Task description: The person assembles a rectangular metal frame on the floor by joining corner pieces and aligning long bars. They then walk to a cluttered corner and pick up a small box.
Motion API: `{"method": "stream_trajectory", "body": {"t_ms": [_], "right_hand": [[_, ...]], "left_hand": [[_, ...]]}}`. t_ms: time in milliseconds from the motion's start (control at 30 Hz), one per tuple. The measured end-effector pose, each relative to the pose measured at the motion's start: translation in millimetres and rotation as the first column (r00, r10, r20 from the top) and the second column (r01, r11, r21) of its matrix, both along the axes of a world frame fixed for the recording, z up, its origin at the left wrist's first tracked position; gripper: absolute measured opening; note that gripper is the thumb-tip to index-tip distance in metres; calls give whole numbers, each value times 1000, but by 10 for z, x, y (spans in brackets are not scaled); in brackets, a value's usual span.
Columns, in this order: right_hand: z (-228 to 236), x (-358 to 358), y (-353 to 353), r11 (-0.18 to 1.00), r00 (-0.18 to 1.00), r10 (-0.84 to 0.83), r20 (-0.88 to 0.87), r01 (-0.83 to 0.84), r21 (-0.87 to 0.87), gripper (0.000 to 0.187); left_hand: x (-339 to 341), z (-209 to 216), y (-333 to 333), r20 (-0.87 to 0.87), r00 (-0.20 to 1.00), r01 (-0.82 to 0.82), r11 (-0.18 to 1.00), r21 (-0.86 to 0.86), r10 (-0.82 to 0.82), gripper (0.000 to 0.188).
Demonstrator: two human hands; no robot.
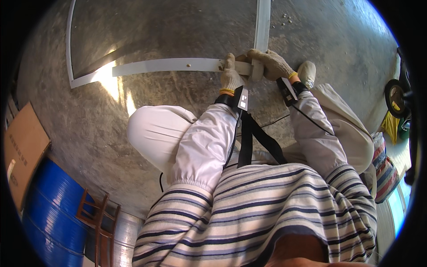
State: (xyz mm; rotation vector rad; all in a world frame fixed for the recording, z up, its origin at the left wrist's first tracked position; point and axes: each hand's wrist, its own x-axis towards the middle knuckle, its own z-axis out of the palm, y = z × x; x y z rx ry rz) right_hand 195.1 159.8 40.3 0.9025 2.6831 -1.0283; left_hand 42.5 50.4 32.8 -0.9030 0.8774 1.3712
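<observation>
A white metal frame (pixel 164 65) of flat bars lies on the concrete floor ahead of me, its nearest corner between my hands. My left hand (pixel 230 78), in a cream knitted glove, is closed on the near bar just left of that corner, thumb on top. My right hand (pixel 275 65), gloved alike, curls over the corner where the far-running bar (pixel 263 24) meets the near one. Its fingertips are partly hidden, and I cannot tell whether a small part is pinched there. A pale squarish end piece (pixel 257 71) shows between the hands.
A blue drum (pixel 53 209), a cardboard sheet (pixel 26 151) and a brown metal rack (pixel 103 222) stand at the lower left. At the right are a wheel (pixel 395 99) and a striped bag (pixel 385 171). Small debris (pixel 287 19) lies beyond the frame's far-running bar.
</observation>
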Motion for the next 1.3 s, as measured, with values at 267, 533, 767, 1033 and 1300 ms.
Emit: {"method": "stream_trajectory", "body": {"t_ms": [267,533,767,1033,1300], "right_hand": [[-119,-70,-158,-185,546,-771,327,299,-936,52],[97,-216,-215,-378,362,-826,432,212,-901,48],[138,-351,-92,-263,490,-803,339,219,-940,43],[74,-395,-120,-320,263,-912,316,30,-947,38],[90,-353,98,-376,270,-877,398,132,-917,38]], "left_hand": [[19,-62,5,-2,999,34,991,-130,-34,78],[11,33,-18,-144,984,77,980,-182,-104,85],[-28,91,-58,-188,964,156,970,-186,-191,87],[-41,21,-53,-135,966,184,953,-239,-220,82],[-23,-90,-70,-139,971,170,969,-179,-196,68]]}}
